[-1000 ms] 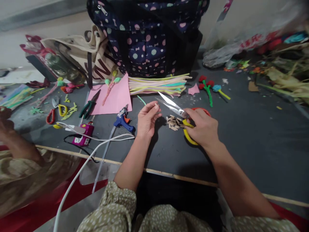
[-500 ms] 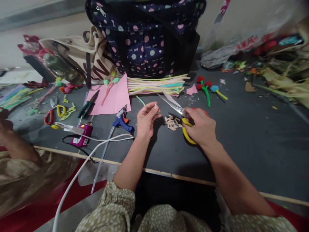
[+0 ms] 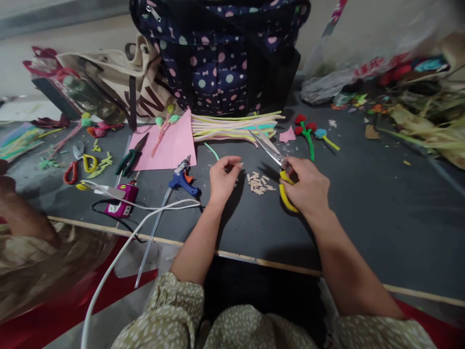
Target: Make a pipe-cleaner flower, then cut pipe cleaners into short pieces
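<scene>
My right hand grips a pair of scissors by the yellow handle. Their metal blades point up and left, slightly parted. My left hand is just left of a small pile of short, pale cut pieces. Its thumb and fingertips come together; whether a tiny piece sits between them cannot be made out. Beyond the blades lies a bundle of pale pink, yellow and green fuzzy stems. A short green stem lies behind my left hand.
A blue glue gun and a purple power strip with white cables are on the left. Pliers touch a pink sheet. A dark patterned bag stands behind. Another person's arm is far left.
My left hand has lowered and its fingers have curled; the pale piece seen at its fingertips no longer shows clearly. My right hand and the scissors have shifted slightly right.
</scene>
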### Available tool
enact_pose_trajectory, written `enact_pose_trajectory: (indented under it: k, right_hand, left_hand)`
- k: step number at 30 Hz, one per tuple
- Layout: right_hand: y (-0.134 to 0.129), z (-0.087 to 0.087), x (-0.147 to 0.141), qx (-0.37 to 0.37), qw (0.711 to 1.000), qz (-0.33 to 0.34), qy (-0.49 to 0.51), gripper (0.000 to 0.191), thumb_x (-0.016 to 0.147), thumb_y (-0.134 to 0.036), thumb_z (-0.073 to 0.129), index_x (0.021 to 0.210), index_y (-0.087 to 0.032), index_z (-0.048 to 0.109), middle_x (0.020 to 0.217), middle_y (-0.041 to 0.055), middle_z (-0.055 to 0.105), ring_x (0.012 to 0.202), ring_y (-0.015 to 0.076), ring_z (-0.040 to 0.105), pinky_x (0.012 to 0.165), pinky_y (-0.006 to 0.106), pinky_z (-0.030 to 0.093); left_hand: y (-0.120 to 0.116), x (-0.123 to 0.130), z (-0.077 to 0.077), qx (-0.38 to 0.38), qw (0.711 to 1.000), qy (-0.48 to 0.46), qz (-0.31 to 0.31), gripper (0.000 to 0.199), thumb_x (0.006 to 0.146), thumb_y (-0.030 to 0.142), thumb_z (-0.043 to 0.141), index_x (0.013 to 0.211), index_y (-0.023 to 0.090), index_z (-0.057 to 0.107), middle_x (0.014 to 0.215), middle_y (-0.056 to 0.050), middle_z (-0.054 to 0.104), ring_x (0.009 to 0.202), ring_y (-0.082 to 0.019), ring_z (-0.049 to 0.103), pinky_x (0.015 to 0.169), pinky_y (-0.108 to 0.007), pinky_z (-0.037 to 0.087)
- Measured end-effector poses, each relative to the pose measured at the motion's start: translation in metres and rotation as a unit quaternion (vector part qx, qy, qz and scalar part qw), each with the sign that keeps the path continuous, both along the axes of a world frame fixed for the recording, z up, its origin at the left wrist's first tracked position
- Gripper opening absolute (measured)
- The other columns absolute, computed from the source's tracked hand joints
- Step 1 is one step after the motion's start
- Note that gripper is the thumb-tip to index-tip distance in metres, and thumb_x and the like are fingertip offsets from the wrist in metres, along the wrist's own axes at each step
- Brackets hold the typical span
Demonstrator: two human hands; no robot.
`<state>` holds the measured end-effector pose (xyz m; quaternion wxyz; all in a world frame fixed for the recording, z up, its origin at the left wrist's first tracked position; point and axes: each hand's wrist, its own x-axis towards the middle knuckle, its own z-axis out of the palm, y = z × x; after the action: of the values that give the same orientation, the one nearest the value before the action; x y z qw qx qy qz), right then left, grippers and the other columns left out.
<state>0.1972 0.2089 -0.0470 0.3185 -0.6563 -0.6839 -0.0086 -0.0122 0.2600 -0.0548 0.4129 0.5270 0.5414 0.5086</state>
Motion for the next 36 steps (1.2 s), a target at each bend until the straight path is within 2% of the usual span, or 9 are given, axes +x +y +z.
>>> enact_pose_trajectory:
  k: [3,7,12,17,20,22,26,32,36]
  right_hand:
    - [0.0,0.001,0.002,-0.006,1.0,0.002,0.009,0.032,0.071,-0.016,0.062,0.102,-0.024,0.065,0.085,0.0013,0.066,0.078,0.019,0.064,0.063,0.028,0.044]
    - [0.0,0.002,0.0,-0.005,1.0,0.008,0.013,0.032,0.07,-0.016,0.062,0.102,-0.024,0.065,0.085,0.0012,0.066,0.077,0.0187,0.064,0.063,0.028,0.044]
    - [-0.001,0.002,0.0,-0.004,1.0,0.006,0.017,0.032,0.071,-0.016,0.061,0.103,-0.023,0.065,0.085,0.0021,0.066,0.077,0.0193,0.063,0.063,0.028,0.044]
    - [0.0,0.002,0.004,-0.001,1.0,0.0,0.022,0.032,0.071,-0.016,0.062,0.102,-0.024,0.064,0.084,0.001,0.064,0.077,0.0189,0.063,0.064,0.028,0.044]
    - [0.0,0.002,0.005,-0.003,1.0,-0.002,0.029,0.031,0.072,-0.016,0.062,0.102,-0.024,0.064,0.084,0.0011,0.064,0.077,0.0186,0.062,0.065,0.028,0.044]
    - [0.0,0.002,0.004,-0.002,1.0,-0.002,0.03,0.031,0.072,-0.016,0.061,0.102,-0.024,0.064,0.083,0.0011,0.064,0.076,0.0187,0.062,0.065,0.028,0.044]
    - [0.001,0.002,0.004,-0.001,1.0,-0.001,0.026,0.029,0.072,-0.017,0.061,0.1,-0.024,0.064,0.083,0.0017,0.064,0.077,0.0196,0.062,0.064,0.028,0.043]
    - [0.0,0.002,0.003,-0.009,1.0,0.0,0.025,0.03,0.071,-0.017,0.061,0.1,-0.024,0.064,0.083,0.0016,0.064,0.076,0.0194,0.062,0.064,0.028,0.043]
    - [0.0,0.003,0.002,-0.009,1.0,0.0,0.03,0.031,0.071,-0.016,0.061,0.101,-0.023,0.065,0.083,0.0013,0.064,0.075,0.0186,0.062,0.064,0.028,0.043]
  left_hand:
    - [0.002,-0.003,-0.007,0.037,0.982,0.183,-0.01,0.011,0.076,0.014,0.068,0.084,0.02,0.072,0.082,-0.003,0.071,0.075,-0.015,0.062,0.077,-0.031,0.049]
    - [0.004,-0.005,-0.009,0.029,0.958,0.281,-0.041,0.012,0.075,0.011,0.068,0.082,0.02,0.072,0.083,-0.004,0.071,0.076,-0.017,0.062,0.078,-0.033,0.048]
    - [0.008,-0.01,-0.01,0.003,0.974,0.215,-0.077,0.022,0.071,0.007,0.069,0.09,0.018,0.072,0.086,-0.005,0.072,0.073,-0.015,0.063,0.075,-0.031,0.049]
    - [0.012,-0.021,-0.004,0.024,0.99,0.136,0.01,0.02,0.072,0.01,0.068,0.09,0.017,0.072,0.086,-0.003,0.072,0.07,-0.013,0.06,0.071,-0.028,0.049]
    - [0.009,-0.022,0.0,0.044,0.989,0.144,-0.007,0.011,0.074,0.015,0.068,0.084,0.018,0.071,0.082,-0.001,0.07,0.068,-0.012,0.058,0.069,-0.027,0.048]
    - [0.006,-0.02,0.003,0.066,0.976,0.19,-0.079,0.008,0.076,0.015,0.068,0.082,0.019,0.072,0.081,-0.001,0.068,0.07,-0.013,0.058,0.07,-0.028,0.047]
    - [-0.001,-0.012,0.007,0.122,0.916,0.323,-0.202,0.015,0.081,0.011,0.063,0.085,0.021,0.074,0.084,-0.003,0.066,0.085,-0.018,0.059,0.078,-0.031,0.046]
    - [-0.002,-0.008,0.004,0.134,0.863,0.428,-0.234,0.019,0.086,0.014,0.06,0.095,0.023,0.074,0.094,-0.005,0.063,0.094,-0.022,0.055,0.082,-0.034,0.045]
    - [-0.002,-0.005,0.002,0.124,0.859,0.443,-0.224,0.017,0.087,0.015,0.058,0.09,0.022,0.073,0.093,-0.006,0.063,0.094,-0.023,0.053,0.081,-0.034,0.045]
